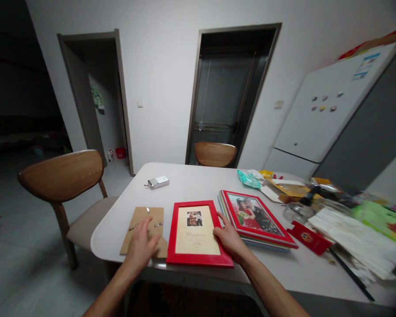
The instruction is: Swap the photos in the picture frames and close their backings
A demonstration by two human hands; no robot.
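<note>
A red picture frame lies face up at the table's near edge, with a cream sheet and a small photo showing inside it. My right hand grips its right side, thumb and fingers on the border. Left of the frame is a brown backing board with small metal clips on it. Over that board hovers or rests my left hand, fingers apart and slightly curled; whether it touches the board I cannot tell. Just right of my right hand is a stack of picture frames, topped by a red one holding a photo.
The white table carries a small silver-and-white device at the back left. On the right are a red card, white papers, a teal plastic bag and other clutter. Wooden chairs stand around it.
</note>
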